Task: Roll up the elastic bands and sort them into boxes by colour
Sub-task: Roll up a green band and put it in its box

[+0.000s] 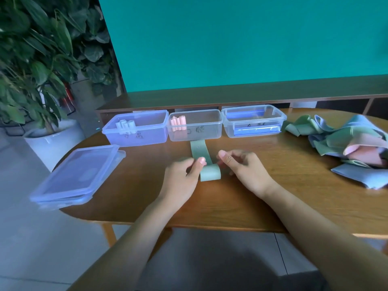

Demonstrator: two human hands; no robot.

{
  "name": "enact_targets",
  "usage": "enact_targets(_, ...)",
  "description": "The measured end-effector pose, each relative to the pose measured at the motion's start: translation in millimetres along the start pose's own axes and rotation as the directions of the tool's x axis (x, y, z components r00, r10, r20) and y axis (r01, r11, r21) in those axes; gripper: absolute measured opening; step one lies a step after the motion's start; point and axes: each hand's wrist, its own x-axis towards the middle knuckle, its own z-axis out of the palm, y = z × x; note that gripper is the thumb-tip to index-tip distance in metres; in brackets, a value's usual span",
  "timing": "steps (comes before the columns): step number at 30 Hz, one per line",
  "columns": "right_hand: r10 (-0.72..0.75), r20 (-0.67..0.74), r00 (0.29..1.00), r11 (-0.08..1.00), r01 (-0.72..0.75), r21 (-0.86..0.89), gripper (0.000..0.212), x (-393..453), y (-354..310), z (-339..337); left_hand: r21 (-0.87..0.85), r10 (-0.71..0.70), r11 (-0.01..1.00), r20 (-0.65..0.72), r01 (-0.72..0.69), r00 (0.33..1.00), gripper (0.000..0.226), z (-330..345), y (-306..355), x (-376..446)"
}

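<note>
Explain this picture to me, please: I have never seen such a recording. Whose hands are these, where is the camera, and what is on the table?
There is no machine here. A person wears one camera on the head; it looks forward and down, so you see that person's own arms. The left hand and right hand hold a green band at either side, its near end partly rolled, the rest lying flat toward the boxes. On the table stand three clear boxes: the left box holds pale rolls, the middle box pink rolls, the right box looks to hold no rolls. Lids lie stacked on the left; a pile of bands waits on the right.
</note>
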Motion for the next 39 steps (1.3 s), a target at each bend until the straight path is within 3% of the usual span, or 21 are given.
enact_targets(6,-0.002,0.016,1.0,0.996,0.003,-0.09,0.034,-28,-8,-3,-0.151,0.126,0.981,-0.006,-0.126,0.992,0.011,-13,16,-45)
enact_targets(11,-0.038,0.138,0.99,0.984,0.061,-0.167,0.031,-49,-15,2,-0.18,0.212,0.963,0.045,-0.201,0.976,0.016,-18,21,-74)
enact_targets(18,-0.091,0.175,0.98,0.994,0.1,-0.043,0.01,-70,-19,-2,-0.17,0.171,0.968,-0.095,-0.186,0.981,0.024,-15,22,-84)
enact_targets(21,-0.099,0.209,0.973,0.995,0.097,0.02,0.01,-76,-21,-5,-0.16,0.093,0.983,0.001,-0.091,0.996,0.023,-16,22,-82)
enact_targets(25,-0.076,0.23,0.97,0.996,0.062,0.071,0.025,-82,-22,-10,-0.112,0.105,0.989,0.065,-0.098,0.992,0.013,-17,22,-84)
enact_targets(29,-0.104,0.265,0.959,0.992,0.118,-0.037,0.023,-87,-22,-17,-0.074,0.11,0.992,0.108,-0.103,0.988,0.01,-22,19,-88)
enact_targets(33,-0.193,0.309,0.931,0.955,0.25,-0.158,0.01,-92,-21,-16,-0.01,0.259,0.966,0.085,-0.259,0.962,0.009,-23,9,-95)
enact_targets(39,-0.228,0.281,0.932,0.929,0.295,-0.223,0.02,-91,-20,-14,0.029,0.319,0.947,0.044,-0.32,0.947,0.011,-19,4,-98)
